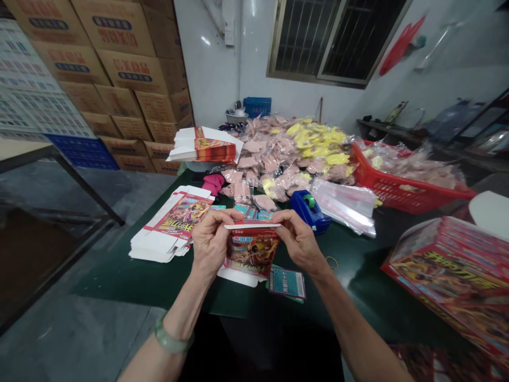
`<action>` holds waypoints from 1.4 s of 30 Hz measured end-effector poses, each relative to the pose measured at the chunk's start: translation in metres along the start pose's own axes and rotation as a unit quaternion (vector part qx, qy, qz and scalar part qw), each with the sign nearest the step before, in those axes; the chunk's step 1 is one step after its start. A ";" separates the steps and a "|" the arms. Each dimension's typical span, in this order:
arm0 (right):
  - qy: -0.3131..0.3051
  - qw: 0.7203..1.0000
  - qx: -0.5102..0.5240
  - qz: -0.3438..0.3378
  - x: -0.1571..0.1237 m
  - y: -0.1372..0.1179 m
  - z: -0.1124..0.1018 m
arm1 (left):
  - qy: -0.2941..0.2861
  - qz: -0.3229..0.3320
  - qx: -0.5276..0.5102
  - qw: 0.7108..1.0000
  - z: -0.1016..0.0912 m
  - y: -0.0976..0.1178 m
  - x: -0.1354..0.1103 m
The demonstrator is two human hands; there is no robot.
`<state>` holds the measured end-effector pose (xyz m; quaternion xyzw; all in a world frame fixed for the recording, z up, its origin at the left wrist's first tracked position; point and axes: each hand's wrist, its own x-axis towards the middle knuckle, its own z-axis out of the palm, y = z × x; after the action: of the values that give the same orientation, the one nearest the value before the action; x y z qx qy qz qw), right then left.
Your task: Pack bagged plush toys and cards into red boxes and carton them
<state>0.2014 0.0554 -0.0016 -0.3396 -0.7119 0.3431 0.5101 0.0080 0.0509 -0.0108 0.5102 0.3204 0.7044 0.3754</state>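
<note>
The left hand point(210, 241) is closed on the left end of a small red box point(252, 253), with thumb and fingertips pinched on the white top flap point(252, 225). The right hand point(299, 241) is closed on the flap's other end in the same way. The box is held upright between the two hands, over the green table point(131, 281), with its printed front turned towards the person. Whether its lower edge rests on the table cannot be told. A green bracelet point(173, 339) is worn on the left wrist.

Just below the right hand a blue-green card point(287, 282) is laid on the table, and a yellow rubber band point(332, 261) is seen just to the right of that hand. To the left of the left hand a stack of flat cartons point(167, 228) is spread. Beyond the right hand a blue tape dispenser point(310, 211) is set, with clear bags point(345, 204) beside it on the right. Farther beyond both hands a heap of pink and yellow packets point(286, 154) is piled, and a red basket point(397, 187) is placed to its right. Well to the right of the right hand a block of red boxes point(457, 270) is stacked. Far beyond the left hand, brown shipping boxes point(119, 69) are piled against the wall.
</note>
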 end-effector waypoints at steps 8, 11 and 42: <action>-0.016 0.999 0.008 0.037 -0.009 -0.013 -0.009 | -0.098 -0.008 -0.004 0.995 -0.004 0.007 -0.012; 0.024 0.998 -0.005 0.057 -0.010 -0.017 -0.005 | -0.130 0.010 0.106 0.986 -0.004 0.017 -0.011; 0.220 0.966 -0.101 0.096 -0.035 0.020 -0.020 | -0.019 0.174 0.257 0.950 -0.008 -0.003 -0.049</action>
<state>0.2323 0.0403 -0.0306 -0.5230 -0.5773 0.2341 0.5817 0.0108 0.0106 -0.0389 0.6505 0.3897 0.6428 0.1087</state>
